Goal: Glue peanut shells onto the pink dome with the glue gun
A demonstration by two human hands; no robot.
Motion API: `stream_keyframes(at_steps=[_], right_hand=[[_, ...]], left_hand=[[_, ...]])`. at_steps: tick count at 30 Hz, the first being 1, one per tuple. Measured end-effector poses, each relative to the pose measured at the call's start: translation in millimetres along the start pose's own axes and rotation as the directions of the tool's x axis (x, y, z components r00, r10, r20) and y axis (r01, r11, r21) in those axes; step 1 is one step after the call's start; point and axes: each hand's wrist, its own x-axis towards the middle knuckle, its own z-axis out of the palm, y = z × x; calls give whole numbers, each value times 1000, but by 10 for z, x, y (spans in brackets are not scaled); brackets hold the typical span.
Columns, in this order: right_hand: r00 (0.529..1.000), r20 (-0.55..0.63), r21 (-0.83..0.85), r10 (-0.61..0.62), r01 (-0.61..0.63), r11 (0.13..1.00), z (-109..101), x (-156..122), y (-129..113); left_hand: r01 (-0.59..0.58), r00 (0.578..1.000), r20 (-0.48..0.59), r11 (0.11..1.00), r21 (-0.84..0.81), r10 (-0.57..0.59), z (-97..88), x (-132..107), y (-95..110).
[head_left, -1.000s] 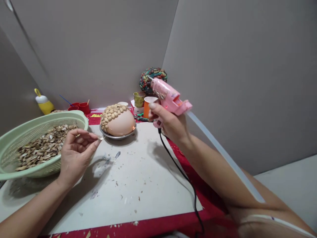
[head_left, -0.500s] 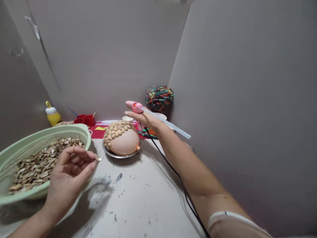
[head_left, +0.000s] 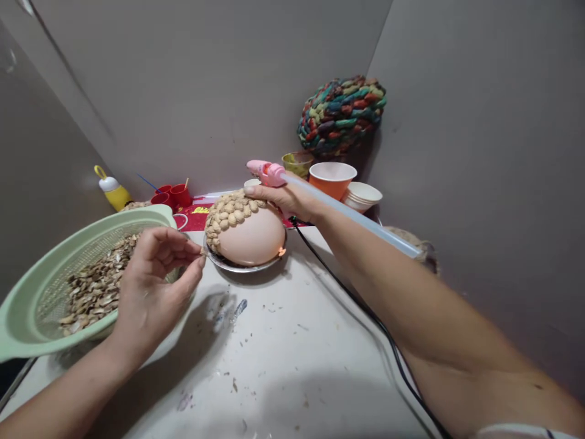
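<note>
My left hand [head_left: 162, 277] pinches a small pistachio shell [head_left: 203, 251] between thumb and fingertips, just left of the balloon. A pink glue gun [head_left: 273, 175] with a long clear glue stick [head_left: 351, 213] out of its back is in my right hand [head_left: 292, 198], behind the balloon. My right fingers are mostly hidden. The peach balloon [head_left: 253, 238] lies in a shallow metal dish [head_left: 247, 269], its upper left covered with overlapping shells [head_left: 228, 214]. Below my left hand's far side stands a green colander [head_left: 41, 299] holding many loose shells [head_left: 98, 286].
Behind stand red cups [head_left: 181, 195], a yellow bottle [head_left: 116, 196], an orange bowl [head_left: 332, 178], stacked white bowls [head_left: 362, 196] and a multicoloured shell-covered ball [head_left: 342, 116]. A black cord [head_left: 347, 289] runs under my right arm. Grey walls enclose the white table [head_left: 274, 366].
The view has shifted closer, so the balloon and bowls look larger. My left hand has moved right with the shell, nearer the dish. My right hand still holds the glue gun behind the balloon.
</note>
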Motion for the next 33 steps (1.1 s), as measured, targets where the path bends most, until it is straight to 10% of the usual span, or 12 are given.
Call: stream_keyframes(at_steps=[9, 21, 33], right_hand=[[984, 19, 268, 176, -175, 947, 40, -51, -22], [1000, -5, 141, 2, -1, 990, -20, 95, 197], [995, 22, 26, -95, 94, 995, -40, 78, 138]], left_hand=[[-183, 983, 36, 935, 304, 180, 69, 124, -75], [-446, 883, 154, 693, 566, 442, 293, 261, -80], [-383, 915, 166, 667, 639, 367, 343, 290, -146]])
